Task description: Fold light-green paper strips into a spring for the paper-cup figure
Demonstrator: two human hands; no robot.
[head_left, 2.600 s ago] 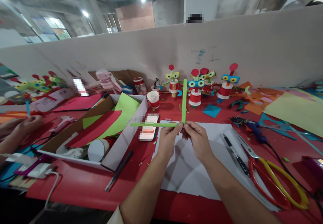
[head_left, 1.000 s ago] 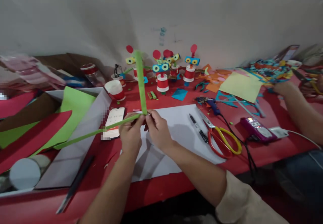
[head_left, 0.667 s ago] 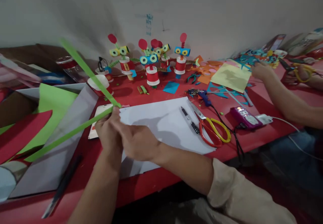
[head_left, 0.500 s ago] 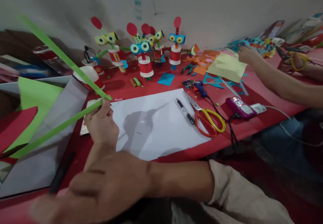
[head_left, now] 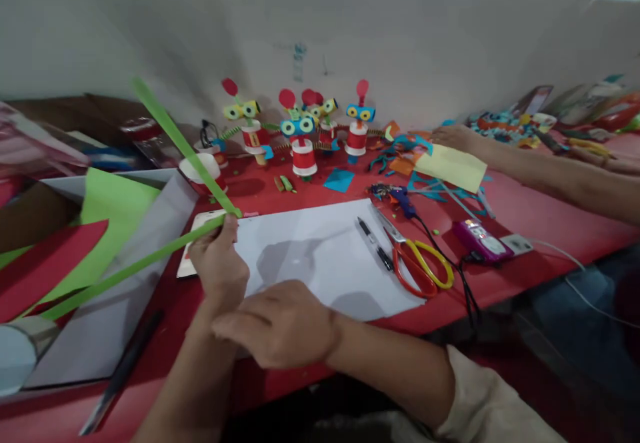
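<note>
My left hand (head_left: 223, 263) pinches two long green paper strips (head_left: 165, 250) where their ends meet in a V. One strip slants up to the upper left, the other down to the lower left. My right hand (head_left: 280, 323) crosses in front of my left wrist, its fingers curled inward; what they hold, if anything, is hidden. White paper (head_left: 320, 250) lies beyond my hands. On its right side are a black pen (head_left: 375, 243) and scissors (head_left: 425, 266) with red and yellow handles. A dark, long, thin tool (head_left: 125, 370) lies at the lower left.
Several paper-cup robot figures (head_left: 303, 156) stand along the wall. A blue glue gun (head_left: 400, 200) and purple socket box (head_left: 483, 240) with cords lie right. A box (head_left: 95, 356) holds coloured paper at left. Another person's hand (head_left: 455, 138) reaches among paper scraps at the back right.
My right hand has drawn back from the lower left toward the middle, its fingers now curled. My left hand still holds the strips. The view has tilted up and shifted.
</note>
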